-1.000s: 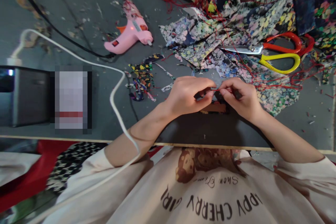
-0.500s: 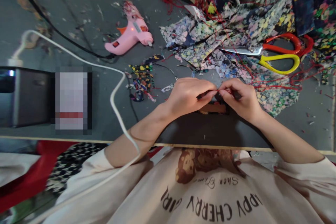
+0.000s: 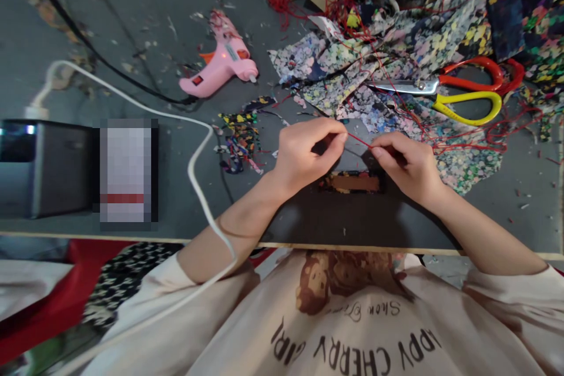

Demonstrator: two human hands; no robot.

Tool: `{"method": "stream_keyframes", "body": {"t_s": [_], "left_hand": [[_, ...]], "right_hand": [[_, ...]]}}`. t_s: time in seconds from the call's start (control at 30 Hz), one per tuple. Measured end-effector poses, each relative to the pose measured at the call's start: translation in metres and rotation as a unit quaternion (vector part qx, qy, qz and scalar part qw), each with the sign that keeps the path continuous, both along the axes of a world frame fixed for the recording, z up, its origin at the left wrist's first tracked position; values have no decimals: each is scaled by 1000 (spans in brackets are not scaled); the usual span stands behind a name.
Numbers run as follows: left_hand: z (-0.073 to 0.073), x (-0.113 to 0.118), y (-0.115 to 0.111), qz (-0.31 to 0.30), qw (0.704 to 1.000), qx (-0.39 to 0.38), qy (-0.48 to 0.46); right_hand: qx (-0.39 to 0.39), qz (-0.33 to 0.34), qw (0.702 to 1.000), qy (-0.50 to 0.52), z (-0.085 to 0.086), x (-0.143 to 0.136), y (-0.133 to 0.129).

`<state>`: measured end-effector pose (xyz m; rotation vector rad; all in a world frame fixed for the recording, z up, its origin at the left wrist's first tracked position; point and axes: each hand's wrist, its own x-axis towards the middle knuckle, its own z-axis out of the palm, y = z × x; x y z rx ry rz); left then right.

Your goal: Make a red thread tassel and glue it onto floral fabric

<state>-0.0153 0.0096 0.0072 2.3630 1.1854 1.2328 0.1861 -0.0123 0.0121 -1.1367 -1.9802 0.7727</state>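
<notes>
- From the head view I have both hands over the grey surface (image 3: 174, 188), well inside its pale front edge (image 3: 343, 246).
- My left hand (image 3: 306, 150) is narrow, thumb and forefinger pinched on one end of a short red thread (image 3: 359, 140).
- My right hand (image 3: 408, 164) pinches the other end the same way; the thread runs straight across the small gap between them, sloping down to the right.
- Just below that gap, between me and the thread, a dark-bordered piece (image 3: 356, 183) with a brown middle lies flat, roughly parallel to the front edge; a shaded strip of surface separates the two.
- Beyond the right hand, room is tight: floral cloth (image 3: 409, 41) spreads right up beside it, with scissors (image 3: 425, 88) resting on top, red and yellow handles pointing right.
- On the left I have more space, though patterned scraps (image 3: 240, 135) lie near the wrist and a pink glue gun (image 3: 224, 67) sits farther back.
- A white cable (image 3: 191, 167) crosses my left forearm and hangs over the front edge, limiting that side.
- Far left, a dark box (image 3: 64, 170) stands beside a pixelated object (image 3: 126, 164), well apart from the hands.
</notes>
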Motion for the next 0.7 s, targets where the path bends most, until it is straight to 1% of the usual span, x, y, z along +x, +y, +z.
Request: {"method": "stream_keyframes", "body": {"t_s": [0.07, 0.17, 0.27, 0.33, 0.4, 0.43, 0.5, 0.57, 0.6, 0.63, 0.7], "left_hand": [[-2, -1, 0, 13, 1000, -8, -12], [-5, -1, 0, 39, 996, -53, -61], [-9, 0, 1, 47, 981, -99, -162], [-10, 1, 4, 30, 961, -117, -249], [-9, 2, 8, -19, 927, -152, -343], [-7, 3, 9, -50, 902, -189, -385], [-3, 4, 11, -117, 837, -296, -444], [1, 6, 11, -159, 773, -392, -473], [3, 6, 11, -162, 750, -423, -483], [5, 7, 10, -155, 733, -443, -492], [8, 8, 11, -112, 717, -464, -508]], "right_hand": [[16, -1, 1000, -1, 0, 0, 0], [27, -11, 1000, 4, -1, 0, 2], [21, -23, 1000, 6, -3, 0, 3], [25, -25, 999, 5, -4, 0, 4], [33, -22, 999, 0, -5, 0, 4], [34, -21, 999, -4, -5, 0, 4], [31, -20, 999, -11, -6, 1, 5], [30, -23, 999, -13, -6, 1, 5], [30, -24, 999, -16, -6, 1, 5], [32, -22, 999, -18, -6, 1, 5], [37, -16, 999, -23, -6, 1, 4]]}}
